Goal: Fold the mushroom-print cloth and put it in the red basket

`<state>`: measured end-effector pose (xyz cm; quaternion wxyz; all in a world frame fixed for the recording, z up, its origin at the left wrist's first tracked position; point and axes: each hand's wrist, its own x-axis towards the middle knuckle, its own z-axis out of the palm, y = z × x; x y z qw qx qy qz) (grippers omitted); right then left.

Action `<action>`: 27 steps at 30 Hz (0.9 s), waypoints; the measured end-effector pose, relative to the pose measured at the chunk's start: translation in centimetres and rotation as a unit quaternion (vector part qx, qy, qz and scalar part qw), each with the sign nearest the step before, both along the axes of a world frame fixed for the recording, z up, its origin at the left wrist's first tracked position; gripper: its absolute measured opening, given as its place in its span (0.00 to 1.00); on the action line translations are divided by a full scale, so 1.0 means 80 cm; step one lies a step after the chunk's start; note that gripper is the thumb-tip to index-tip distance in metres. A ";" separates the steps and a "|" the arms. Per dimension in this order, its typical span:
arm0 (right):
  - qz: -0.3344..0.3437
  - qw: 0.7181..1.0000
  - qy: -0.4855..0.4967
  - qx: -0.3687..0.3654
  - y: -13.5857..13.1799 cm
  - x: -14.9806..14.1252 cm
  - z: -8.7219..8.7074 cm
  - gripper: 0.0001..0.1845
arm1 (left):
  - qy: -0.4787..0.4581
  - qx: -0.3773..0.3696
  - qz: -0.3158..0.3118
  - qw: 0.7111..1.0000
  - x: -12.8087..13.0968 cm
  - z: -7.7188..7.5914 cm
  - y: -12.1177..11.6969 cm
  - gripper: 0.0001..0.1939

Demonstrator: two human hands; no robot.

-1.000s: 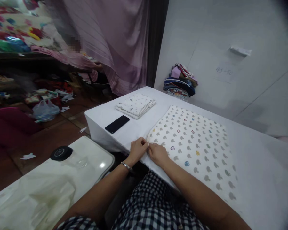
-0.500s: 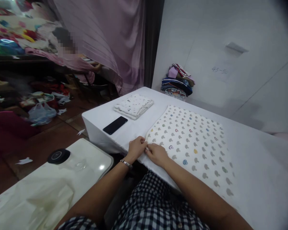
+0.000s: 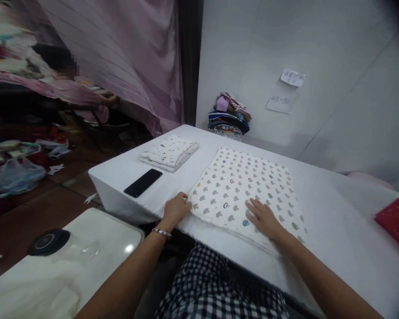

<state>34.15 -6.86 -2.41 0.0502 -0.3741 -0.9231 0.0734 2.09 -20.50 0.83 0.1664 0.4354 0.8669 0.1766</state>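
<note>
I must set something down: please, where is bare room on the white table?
The widest bare patch of table lies between large cloth and red object; a narrow strip parts large cloth from small cloth. Crowded: small cloth beside phone, left hand at large cloth's corner, right hand on it.

The spread cloth (image 3: 239,177) is showing grey and some coloured motifs on white; the phone (image 3: 143,182) is looking black, the curtain (image 3: 133,57) mauve
</note>
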 end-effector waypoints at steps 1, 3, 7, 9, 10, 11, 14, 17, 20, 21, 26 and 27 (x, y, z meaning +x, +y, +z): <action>-0.016 1.000 -0.016 -0.002 0.002 0.012 -0.003 0.30 | 0.001 -0.006 0.000 1.000 0.000 0.001 0.001 0.18; -0.038 0.999 -0.021 0.012 0.002 0.028 -0.008 0.31 | 0.005 -0.013 0.000 1.000 -0.001 0.002 0.002 0.20; -0.071 0.996 -0.022 0.041 -0.004 0.041 -0.016 0.31 | 0.034 -0.029 -0.014 0.999 -0.001 0.003 0.005 0.13; -0.076 0.996 -0.032 0.028 -0.006 0.043 -0.019 0.31 | 0.043 -0.036 -0.021 0.998 -0.001 0.002 0.007 0.10; -0.077 0.996 -0.036 0.022 -0.006 0.044 -0.021 0.31 | 0.041 -0.035 -0.022 0.998 -0.001 0.002 0.008 0.09; -0.078 0.996 -0.037 0.020 -0.006 0.044 -0.022 0.31 | 0.035 -0.032 -0.018 0.999 -0.001 0.002 0.009 0.09; -0.082 0.996 -0.037 0.019 -0.006 0.042 -0.022 0.32 | 0.008 -0.007 -0.002 1.000 0.000 0.001 0.010 0.07; -0.084 0.996 -0.037 0.006 -0.007 0.041 -0.019 0.32 | -0.051 0.055 0.011 0.997 -0.002 0.003 0.011 0.07; -0.084 0.996 -0.032 -0.003 -0.010 0.044 -0.016 0.31 | -0.158 0.104 0.043 0.981 -0.007 0.004 0.012 0.07; -0.085 0.996 -0.028 -0.004 -0.011 0.045 -0.015 0.31 | -0.181 0.104 0.056 0.976 -0.009 0.003 0.012 0.07; -0.094 0.995 -0.008 -0.018 -0.016 0.052 -0.009 0.29 | -0.136 0.078 0.055 0.986 -0.020 -0.009 0.012 0.08; -0.099 0.995 -0.007 -0.019 -0.016 0.057 -0.010 0.29 | -0.129 0.076 0.051 0.987 -0.021 -0.011 0.013 0.08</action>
